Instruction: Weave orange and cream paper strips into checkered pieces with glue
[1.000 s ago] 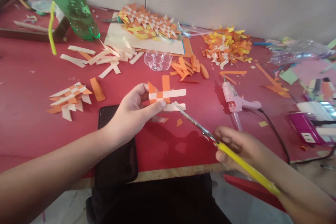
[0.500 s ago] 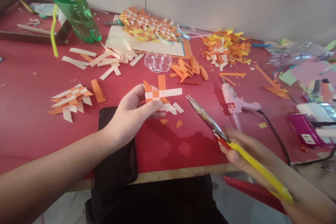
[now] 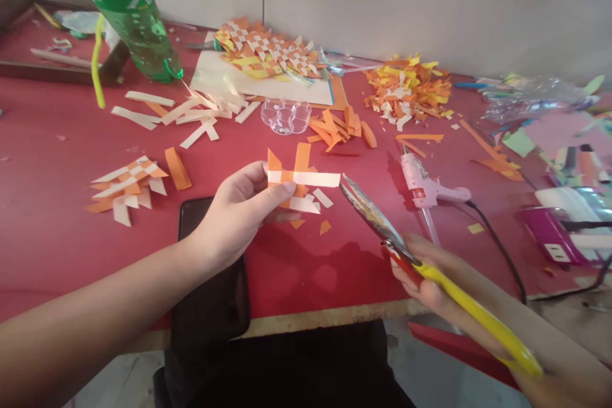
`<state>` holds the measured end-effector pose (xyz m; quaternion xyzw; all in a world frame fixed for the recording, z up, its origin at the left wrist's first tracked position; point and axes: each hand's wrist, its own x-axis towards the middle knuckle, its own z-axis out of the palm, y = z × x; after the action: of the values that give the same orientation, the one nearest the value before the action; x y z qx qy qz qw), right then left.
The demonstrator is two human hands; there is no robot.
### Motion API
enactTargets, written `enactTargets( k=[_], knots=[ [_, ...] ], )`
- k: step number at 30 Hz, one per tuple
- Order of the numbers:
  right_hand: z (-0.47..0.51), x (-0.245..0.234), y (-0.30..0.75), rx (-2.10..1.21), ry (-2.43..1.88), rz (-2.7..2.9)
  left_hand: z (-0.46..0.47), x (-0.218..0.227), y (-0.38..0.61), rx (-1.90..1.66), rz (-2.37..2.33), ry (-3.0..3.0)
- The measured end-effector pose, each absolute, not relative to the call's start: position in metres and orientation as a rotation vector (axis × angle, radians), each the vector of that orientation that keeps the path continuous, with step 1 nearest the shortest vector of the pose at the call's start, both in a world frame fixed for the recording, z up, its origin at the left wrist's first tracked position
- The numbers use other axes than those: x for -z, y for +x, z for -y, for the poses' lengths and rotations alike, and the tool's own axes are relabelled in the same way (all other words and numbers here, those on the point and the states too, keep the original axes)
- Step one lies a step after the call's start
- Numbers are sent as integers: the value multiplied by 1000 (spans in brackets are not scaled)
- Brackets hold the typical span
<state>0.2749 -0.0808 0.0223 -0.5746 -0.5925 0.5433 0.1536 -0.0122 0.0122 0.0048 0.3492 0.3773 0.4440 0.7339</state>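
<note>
My left hand (image 3: 241,210) pinches a small woven piece of orange and white paper strips (image 3: 299,178) above the red table (image 3: 57,229). My right hand (image 3: 442,277) grips yellow-handled scissors (image 3: 421,264), whose blades point up-left with their tip just right of the woven piece, not touching it. Small cut scraps (image 3: 325,226) lie on the table under the piece.
A black phone (image 3: 210,293) lies at the table's front edge under my left wrist. A pink glue gun (image 3: 425,188) with a cord lies to the right. Another woven piece (image 3: 127,185), loose strips (image 3: 191,111), scrap piles (image 3: 408,86), a clear tray (image 3: 285,116) and a green bottle (image 3: 129,13) stand farther back.
The scissors pulled back from the woven piece after cutting a white strip end, which dropped to the table. My left hand tilted the piece slightly.
</note>
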Motion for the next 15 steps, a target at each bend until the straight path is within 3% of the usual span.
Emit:
enactTargets(
  k=[12, 15],
  knots=[
    [78, -33, 265, -1635, -1744, 1651, -13, -5, -12, -999, -791, 747],
    [79, -33, 261, -1515, -1746, 1645, -12, -5, -13, -993, -776, 746]
  ],
)
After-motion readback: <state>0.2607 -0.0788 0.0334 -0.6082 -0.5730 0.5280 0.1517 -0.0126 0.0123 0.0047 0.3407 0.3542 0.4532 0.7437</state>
